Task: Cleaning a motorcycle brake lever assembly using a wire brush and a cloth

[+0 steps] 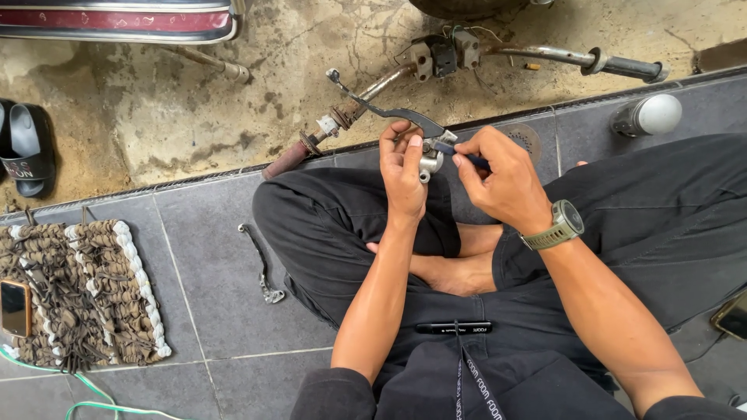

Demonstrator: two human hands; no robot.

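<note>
Position: person seated cross-legged on a grey tiled floor (210, 264), both hands raised over the lap.

Left hand (403, 175): fingers closed around a small metal lever bracket (429, 162), a silvery clamp body with a dark brake lever (381, 109) running up and left from it to a ball-ended tip. The assembly is held in the air above the knees, clear of the floor.

Right hand (502, 179): thumb and forefinger pinched together on a thin dark tool (455, 152), its tip set against the bracket at the lever pivot. A wristwatch (562, 225) sits on this wrist.

Step in hand, as judged: work on a fastener or pivot of the bracket, with the left hand steadying the part. The next move appears to call for firm counter-hold from the left hand and straight alignment of the tool tip.

Surroundings: bare handlebar (545, 54) with switch housing on the dirt beyond the tile edge; a second loose lever (261, 268) on the floor near the left knee; woven mat (85, 292) with a phone (14, 307) on it; a sandal (27, 152) at far left.

Not determinable: the kind of tool, since most of it is covered by the fingers; the fastener itself; whether the tip is engaged. The vehicle part at the top left is cut off by the frame
</note>
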